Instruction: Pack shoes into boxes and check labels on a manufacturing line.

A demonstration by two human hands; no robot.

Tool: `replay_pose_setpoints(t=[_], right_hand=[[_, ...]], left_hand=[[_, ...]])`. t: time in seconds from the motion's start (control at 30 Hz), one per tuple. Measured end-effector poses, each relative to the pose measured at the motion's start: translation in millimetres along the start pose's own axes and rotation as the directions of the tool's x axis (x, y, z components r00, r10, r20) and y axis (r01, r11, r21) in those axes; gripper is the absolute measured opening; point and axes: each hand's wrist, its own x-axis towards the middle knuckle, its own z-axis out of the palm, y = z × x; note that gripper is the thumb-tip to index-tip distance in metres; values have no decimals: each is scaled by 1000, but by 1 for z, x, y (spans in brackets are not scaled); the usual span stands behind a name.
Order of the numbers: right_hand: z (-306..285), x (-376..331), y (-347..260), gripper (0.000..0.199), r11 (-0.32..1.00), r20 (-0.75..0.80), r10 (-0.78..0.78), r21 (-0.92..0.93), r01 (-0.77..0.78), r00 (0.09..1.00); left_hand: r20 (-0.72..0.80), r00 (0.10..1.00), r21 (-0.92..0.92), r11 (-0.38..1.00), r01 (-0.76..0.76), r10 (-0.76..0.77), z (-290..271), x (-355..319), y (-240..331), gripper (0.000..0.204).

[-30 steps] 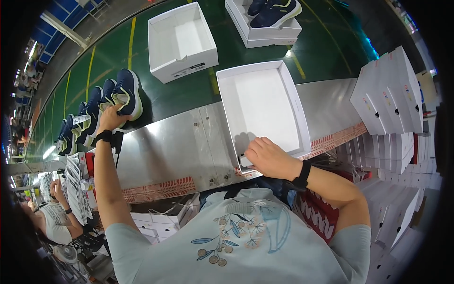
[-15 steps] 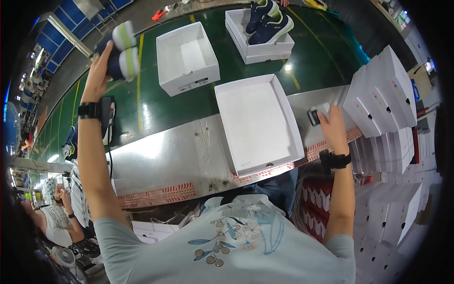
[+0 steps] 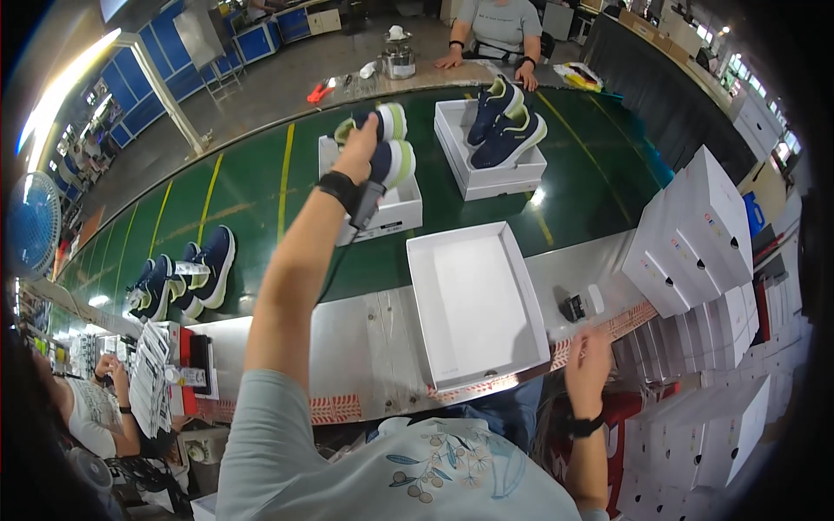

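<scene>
My left hand [image 3: 360, 149] is closed around a pair of navy sneakers [image 3: 401, 165] with white and lime soles, soles turned to the right. They are over an open white shoebox [image 3: 401, 219] on the green belt; whether they touch it I cannot tell. A dark device [image 3: 369, 205] with a cord shows beside my left wrist. My right hand [image 3: 590, 363] is loosely curled with fingers apart at the metal edge, holding nothing visible. Just beyond it lies a small black-and-white object [image 3: 580, 304]. Between my arms rests a white box lid or tray [image 3: 478, 304], its inside bare.
Another navy pair [image 3: 508, 130] sits on a white shoebox [image 3: 491, 180] farther right. More sneakers [image 3: 195, 273] stand on the belt at left. White boxes [image 3: 691, 243] are stacked at right. A co-worker [image 3: 495, 30] stands across the belt; another person [image 3: 95, 408] is at lower left.
My left hand has carried the sneakers rightward to the open shoebox. My right hand has let go of the small black-and-white object and drawn back toward me. The view has tilted upward.
</scene>
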Motion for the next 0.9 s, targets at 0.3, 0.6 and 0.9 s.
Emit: replay_pose_setpoints(t=[0.3,0.6,0.9], right_hand=[[99,-66,35,38,867,243,299,336,-369,923],[39,1,-29,42,194,711,319,599,-777,627],[39,22,-78,46,143,770,298,549,-823,565]], left_hand=[[117,969,307,920,-243,216,-4,-39,-19,47],[338,924,941,-37,-337,178,-128,-96,-89,38],[428,884,850,250,-464,186,-91,-91,-48,28]])
